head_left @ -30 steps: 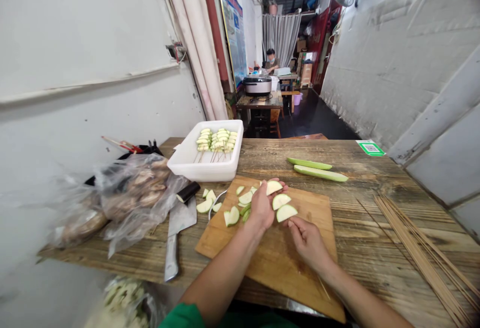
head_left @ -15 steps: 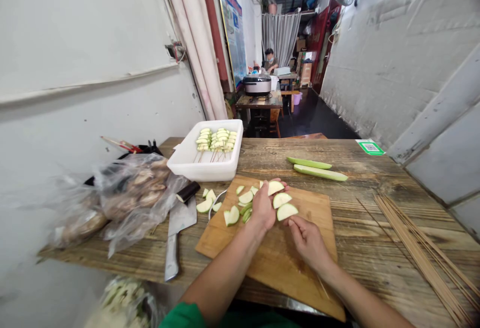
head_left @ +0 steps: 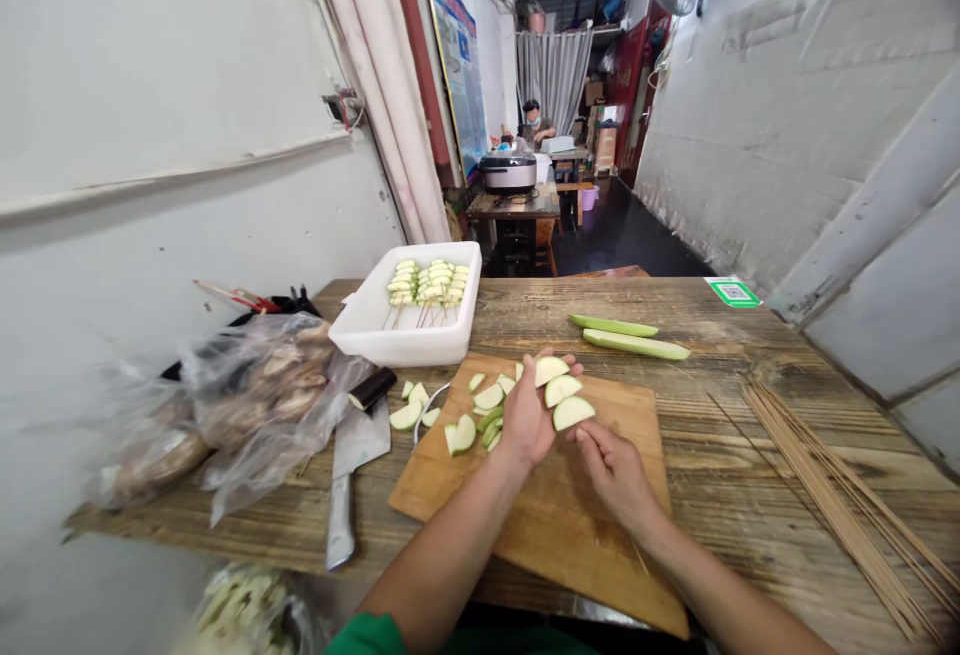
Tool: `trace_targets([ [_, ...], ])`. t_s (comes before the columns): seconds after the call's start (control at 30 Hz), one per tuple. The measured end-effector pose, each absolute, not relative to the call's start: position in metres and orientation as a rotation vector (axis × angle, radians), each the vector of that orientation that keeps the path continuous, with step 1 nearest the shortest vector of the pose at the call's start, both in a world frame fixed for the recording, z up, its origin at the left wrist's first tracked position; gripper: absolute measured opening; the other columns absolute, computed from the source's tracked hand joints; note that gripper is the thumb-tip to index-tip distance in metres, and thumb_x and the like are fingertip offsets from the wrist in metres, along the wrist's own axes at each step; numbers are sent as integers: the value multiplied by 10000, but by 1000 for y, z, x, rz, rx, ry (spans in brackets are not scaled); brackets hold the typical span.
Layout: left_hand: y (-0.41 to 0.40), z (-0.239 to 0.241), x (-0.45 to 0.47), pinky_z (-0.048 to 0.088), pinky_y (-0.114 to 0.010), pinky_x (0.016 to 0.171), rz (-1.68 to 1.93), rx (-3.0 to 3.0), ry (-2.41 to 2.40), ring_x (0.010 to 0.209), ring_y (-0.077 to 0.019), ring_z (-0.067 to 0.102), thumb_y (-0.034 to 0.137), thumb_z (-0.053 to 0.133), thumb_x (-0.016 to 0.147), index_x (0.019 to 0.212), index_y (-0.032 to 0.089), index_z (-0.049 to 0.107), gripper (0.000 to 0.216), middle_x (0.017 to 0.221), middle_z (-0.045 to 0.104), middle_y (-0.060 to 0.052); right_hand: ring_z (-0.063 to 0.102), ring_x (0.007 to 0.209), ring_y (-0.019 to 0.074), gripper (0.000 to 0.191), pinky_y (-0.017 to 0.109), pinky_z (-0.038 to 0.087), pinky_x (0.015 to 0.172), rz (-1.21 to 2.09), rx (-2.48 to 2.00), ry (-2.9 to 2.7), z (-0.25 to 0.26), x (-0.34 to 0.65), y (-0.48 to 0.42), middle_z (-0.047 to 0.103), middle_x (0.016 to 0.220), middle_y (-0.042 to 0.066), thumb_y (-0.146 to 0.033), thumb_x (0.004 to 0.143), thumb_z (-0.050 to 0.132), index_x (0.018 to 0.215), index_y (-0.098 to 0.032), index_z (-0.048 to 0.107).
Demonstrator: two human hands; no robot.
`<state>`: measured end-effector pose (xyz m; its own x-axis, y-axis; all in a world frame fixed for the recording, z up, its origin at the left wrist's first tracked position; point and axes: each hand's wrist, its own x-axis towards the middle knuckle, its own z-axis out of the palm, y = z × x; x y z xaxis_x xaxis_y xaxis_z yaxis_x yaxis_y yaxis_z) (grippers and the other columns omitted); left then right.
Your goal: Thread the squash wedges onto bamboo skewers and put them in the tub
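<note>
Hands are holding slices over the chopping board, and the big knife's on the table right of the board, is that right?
Not quite: the big knife is on the table, left of the chopping board, as the head view shows. The slices are held over the board.

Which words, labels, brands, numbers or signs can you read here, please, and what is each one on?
No words or numbers can be read.
Green-and-white card on the wooden table: a square code; any lettering is too small to read.
Blue poster at the left: print too small and blurred to read.
</note>
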<state>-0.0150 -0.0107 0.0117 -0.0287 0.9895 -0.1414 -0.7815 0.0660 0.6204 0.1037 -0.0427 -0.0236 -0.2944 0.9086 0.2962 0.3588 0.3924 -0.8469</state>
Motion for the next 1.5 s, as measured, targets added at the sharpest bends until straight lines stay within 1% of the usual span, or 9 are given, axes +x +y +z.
trace_targets([
  [0.07,-14,12,-13,478,-302,729,1436,483,619,877,-188,591,528,458,766,1004,156,561,453,968,627,-103,502,574,135,247,215,385,551,808,-1122,-1787,-23,104,-40,563,641,14,-283,860,362,774,-164,561],
  [0.23,-22,9,-3,454,-237,657,1344,685,667,806,-156,590,368,566,755,985,124,595,337,909,643,-95,444,526,121,284,206,363,521,752,-1147,-1742,-23,104,-36,500,583,-3,-307,868,350,749,-159,560],
  [0.37,-25,6,0,427,-208,596,1340,711,703,740,-137,591,349,575,748,925,116,621,296,869,648,-93,462,542,123,281,210,368,530,736,-1133,-1757,-27,103,-38,521,616,6,-302,871,345,758,-158,558],
  [0.73,-27,0,11,435,-245,649,1371,647,700,722,-153,606,374,577,738,901,116,628,310,825,659,-89,509,552,128,245,221,392,538,665,-1133,-1758,-31,103,-41,579,650,34,-252,869,343,753,-168,542],
  [0.93,-28,-2,15,440,-260,701,1365,638,714,746,-161,609,392,584,726,833,106,631,309,829,660,-100,470,514,122,252,210,361,475,715,-1153,-1708,-29,103,-40,529,566,9,-284,867,357,709,-176,520],
  [1.07,-27,-2,12,452,-276,709,1378,629,693,772,-173,612,393,582,728,854,110,619,312,875,658,-105,437,473,109,279,201,344,442,826,-1121,-1693,-27,102,-37,502,525,-9,-311,871,353,691,-172,516],
  [1.27,-20,0,2,459,-287,717,1477,601,771,798,-176,617,393,575,735,882,118,606,314,905,654,-107,550,601,142,231,224,433,553,820,-1076,-1755,-29,99,-38,620,712,47,-278,847,398,868,-149,587],
  [1.37,-20,-2,2,460,-288,713,1459,609,785,811,-181,618,395,583,725,897,128,603,318,924,649,-102,587,691,160,237,241,459,627,804,-1032,-1740,-31,99,-39,639,772,63,-250,846,381,874,-153,595],
  [1.5,-23,-6,9,455,-280,729,1462,615,753,841,-183,609,383,587,722,846,123,607,289,940,647,-105,549,606,142,223,219,436,560,804,-1068,-1721,-31,100,-37,611,698,45,-246,844,386,809,-156,587],
])
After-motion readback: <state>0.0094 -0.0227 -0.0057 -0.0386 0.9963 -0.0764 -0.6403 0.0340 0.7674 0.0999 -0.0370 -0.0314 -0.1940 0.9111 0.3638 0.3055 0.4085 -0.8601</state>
